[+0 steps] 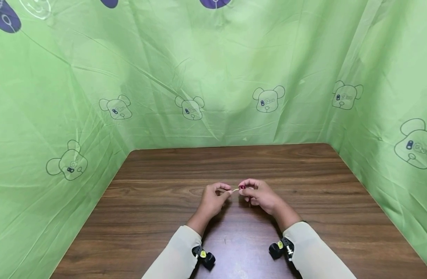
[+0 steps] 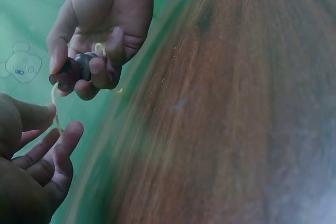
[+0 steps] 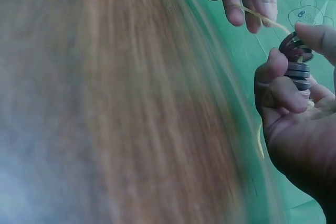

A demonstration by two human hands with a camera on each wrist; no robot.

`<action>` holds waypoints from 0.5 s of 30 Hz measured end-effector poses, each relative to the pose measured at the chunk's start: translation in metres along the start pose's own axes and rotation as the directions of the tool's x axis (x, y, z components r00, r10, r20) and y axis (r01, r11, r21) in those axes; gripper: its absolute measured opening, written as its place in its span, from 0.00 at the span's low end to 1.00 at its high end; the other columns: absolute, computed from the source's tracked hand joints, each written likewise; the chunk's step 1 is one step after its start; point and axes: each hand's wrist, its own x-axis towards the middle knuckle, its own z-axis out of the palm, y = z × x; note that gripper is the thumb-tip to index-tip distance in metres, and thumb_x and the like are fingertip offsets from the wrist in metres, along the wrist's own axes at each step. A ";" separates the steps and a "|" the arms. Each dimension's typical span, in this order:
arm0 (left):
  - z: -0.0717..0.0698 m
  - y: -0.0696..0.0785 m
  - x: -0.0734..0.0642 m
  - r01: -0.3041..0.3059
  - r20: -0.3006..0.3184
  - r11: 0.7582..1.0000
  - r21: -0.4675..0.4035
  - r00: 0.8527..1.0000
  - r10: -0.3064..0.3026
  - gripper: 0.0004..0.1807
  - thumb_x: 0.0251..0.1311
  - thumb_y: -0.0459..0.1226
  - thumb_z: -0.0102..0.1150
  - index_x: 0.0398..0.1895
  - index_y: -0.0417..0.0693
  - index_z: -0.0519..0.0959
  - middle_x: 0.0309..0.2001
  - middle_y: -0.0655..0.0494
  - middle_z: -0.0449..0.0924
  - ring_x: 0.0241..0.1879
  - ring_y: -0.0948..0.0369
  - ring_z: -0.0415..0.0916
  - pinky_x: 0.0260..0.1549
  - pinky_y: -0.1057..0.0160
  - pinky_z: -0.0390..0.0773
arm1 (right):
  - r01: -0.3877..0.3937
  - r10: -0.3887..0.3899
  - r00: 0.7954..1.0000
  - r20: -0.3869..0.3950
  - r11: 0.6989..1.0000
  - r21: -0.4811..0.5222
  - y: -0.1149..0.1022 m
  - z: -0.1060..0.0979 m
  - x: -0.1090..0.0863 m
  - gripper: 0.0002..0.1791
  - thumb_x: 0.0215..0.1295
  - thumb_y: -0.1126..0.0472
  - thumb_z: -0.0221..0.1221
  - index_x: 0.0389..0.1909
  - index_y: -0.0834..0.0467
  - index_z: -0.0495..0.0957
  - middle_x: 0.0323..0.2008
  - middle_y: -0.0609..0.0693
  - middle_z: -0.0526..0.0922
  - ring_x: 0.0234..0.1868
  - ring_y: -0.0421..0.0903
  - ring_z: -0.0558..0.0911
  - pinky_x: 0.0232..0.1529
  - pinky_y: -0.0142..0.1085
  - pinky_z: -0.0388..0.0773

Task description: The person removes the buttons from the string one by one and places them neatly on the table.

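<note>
Pinching left hand: left hand (image 1: 213, 197) has thumb and fingertips closed on a thin yellow cord (image 3: 266, 19).
Right hand: right hand (image 1: 263, 197) grips a small stack of dark grooved discs (image 3: 298, 73) in curled fingers.
Disc stack: held above the wood-grain table (image 1: 147, 201), just beside the left fingertips, the cord running from its near end.
Cord risk: a hard pull by the left hand could slip the cord from that pinch, so little of it being held.
Disc risk: if the right fingers loosen, the smooth-looking discs could spread or drop to the table.
Tail risk: the loose end could snag among the right fingers.
Left wrist view: a curl of cord at the right fingers, which the head view hides.
Right wrist view: the separate grooves and a hanging tail; overhead, only a dark red spot shows.
</note>
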 end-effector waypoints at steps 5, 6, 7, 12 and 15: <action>-0.002 -0.001 -0.002 -0.034 -0.030 0.998 0.059 0.999 0.036 0.10 0.66 0.30 0.73 0.46 0.31 0.88 0.43 0.36 0.89 0.33 0.51 0.87 0.25 0.71 0.81 | 0.011 -0.011 1.000 0.018 0.999 0.036 0.000 -0.002 -0.002 0.18 0.74 0.65 0.64 0.57 0.72 0.77 0.32 0.45 0.83 0.31 0.40 0.78 0.25 0.29 0.70; -0.003 -0.001 -0.003 -0.040 -0.033 0.997 0.067 0.999 0.042 0.10 0.66 0.30 0.73 0.46 0.31 0.88 0.46 0.37 0.88 0.35 0.54 0.86 0.26 0.71 0.81 | 0.019 -0.020 0.999 0.025 0.999 0.045 0.001 -0.002 -0.002 0.16 0.75 0.65 0.64 0.57 0.71 0.77 0.32 0.45 0.83 0.31 0.39 0.78 0.25 0.29 0.70; -0.003 -0.002 -0.003 -0.042 -0.039 0.996 0.074 0.998 0.045 0.10 0.66 0.31 0.73 0.46 0.32 0.89 0.48 0.39 0.88 0.37 0.56 0.86 0.29 0.72 0.82 | 0.026 -0.028 0.999 0.030 0.998 0.055 0.001 -0.003 -0.002 0.15 0.76 0.66 0.63 0.57 0.71 0.77 0.33 0.45 0.85 0.30 0.39 0.78 0.25 0.29 0.70; -0.003 -0.004 -0.005 -0.067 -0.054 0.992 0.111 0.996 0.074 0.09 0.65 0.32 0.74 0.44 0.34 0.89 0.50 0.41 0.85 0.42 0.58 0.86 0.40 0.70 0.84 | 0.047 -0.050 0.997 0.058 0.997 0.056 0.004 -0.006 -0.003 0.15 0.78 0.67 0.60 0.58 0.71 0.75 0.40 0.47 0.90 0.30 0.39 0.77 0.25 0.28 0.69; -0.003 -0.005 -0.007 -0.086 -0.067 0.988 0.130 0.993 0.095 0.08 0.64 0.32 0.75 0.43 0.37 0.90 0.50 0.42 0.84 0.43 0.57 0.87 0.45 0.67 0.84 | 0.037 -0.039 0.998 0.056 0.999 0.040 0.005 -0.007 -0.005 0.18 0.79 0.66 0.61 0.62 0.72 0.73 0.42 0.47 0.91 0.32 0.39 0.77 0.26 0.28 0.69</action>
